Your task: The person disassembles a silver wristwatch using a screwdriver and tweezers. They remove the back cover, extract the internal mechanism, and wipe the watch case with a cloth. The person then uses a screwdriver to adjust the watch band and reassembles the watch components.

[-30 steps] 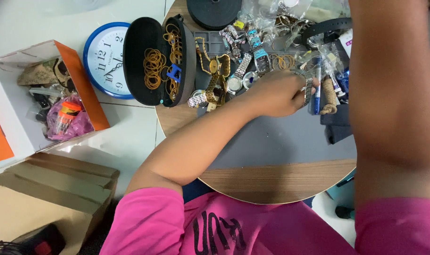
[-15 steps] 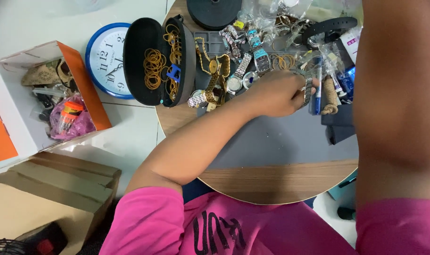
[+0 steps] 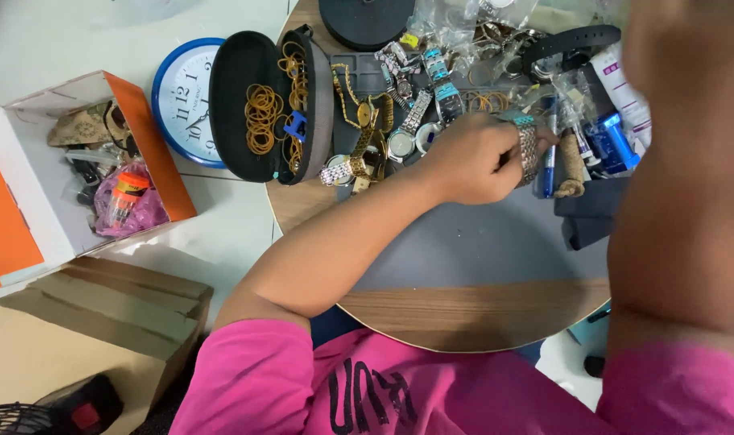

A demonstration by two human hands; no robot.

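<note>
Shiny metal watch band point(image 3: 529, 149), matt grey mat point(image 3: 479, 242), wood-grain table point(image 3: 471, 314).

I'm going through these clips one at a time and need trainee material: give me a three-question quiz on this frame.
1. True or false: the left hand holds a silver metal watch band.
2. What lies in the open black oval case?
A. coins
B. rubber bands
C. screws
3. Fill in: the blue-rimmed wall clock lies to the ____ of the black case in the picture.

Key
1. True: the fingers close round the band.
2. B: loose tan rubber bands, with a small blue piece.
3. Left, beside the orange-and-white box.
The right hand is raised and blurred; its grip cannot be told.
</note>
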